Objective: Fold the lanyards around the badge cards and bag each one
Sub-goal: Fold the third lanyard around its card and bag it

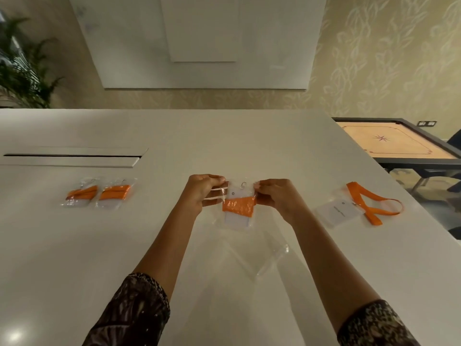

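Sealing the top of the clear bag (238,208) is the step in hand, by the look of it. The left hand (203,193) pinches the bag's top left corner and the right hand (273,196) pinches its top right corner, both held just above the white surface (249,146) at the middle. Inside, the badge card (237,218) stands with its ring toward the far side and the orange lanyard (239,206) wrapped across its middle.

To do this well, keep the mouth stretched flat between the two pinches so the flap lies even. Press along the top edge from one corner to the other, and check that the ring and the lanyard sit clear below the closure.

Two finished bags (98,193) lie side by side at the left. One loose card with an unfolded lanyard (371,206) waits at the right, and an empty bag (270,260) lies near the person.
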The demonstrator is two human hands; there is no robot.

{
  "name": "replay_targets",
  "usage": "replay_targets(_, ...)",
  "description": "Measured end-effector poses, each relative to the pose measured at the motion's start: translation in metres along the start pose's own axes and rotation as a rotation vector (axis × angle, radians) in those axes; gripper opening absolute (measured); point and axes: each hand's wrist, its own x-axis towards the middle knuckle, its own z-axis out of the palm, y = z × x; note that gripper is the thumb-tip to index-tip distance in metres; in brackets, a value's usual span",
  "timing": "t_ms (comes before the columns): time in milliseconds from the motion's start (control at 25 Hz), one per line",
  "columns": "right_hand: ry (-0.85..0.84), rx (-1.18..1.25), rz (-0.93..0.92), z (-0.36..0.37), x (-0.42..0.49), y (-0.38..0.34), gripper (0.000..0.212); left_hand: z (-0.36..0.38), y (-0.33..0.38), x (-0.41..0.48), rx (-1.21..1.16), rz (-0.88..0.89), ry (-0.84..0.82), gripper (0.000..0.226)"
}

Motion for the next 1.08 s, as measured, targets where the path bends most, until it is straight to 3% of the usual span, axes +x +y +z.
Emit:
replay_targets(360, -0.049, -0.077, 0.076, 0.127, 0.014, 0.023, 0.014, -0.124, -0.011, -0.013, 0.001, -0.035, 0.077, 0.023)
replay_targets(520, -0.069, -0.055, 0.134, 0.198, 0.015, 0.038, 0.015, -0.188, -0.017, -0.019, 0.004, -0.060, 0.130, 0.014)
replay_targets(680, -0.106, -0.051, 0.209, 0.269, 0.015, 0.053, 0.015, -0.254, -0.022, -0.023, 0.057, -0.078, 0.236, 0.023)
replay_targets(1080, -0.102, -0.249, 0.317, 0.399, 0.021, 0.083, 0.007, -0.385, -0.035, -0.022, 0.136, -0.123, 0.400, 0.015)
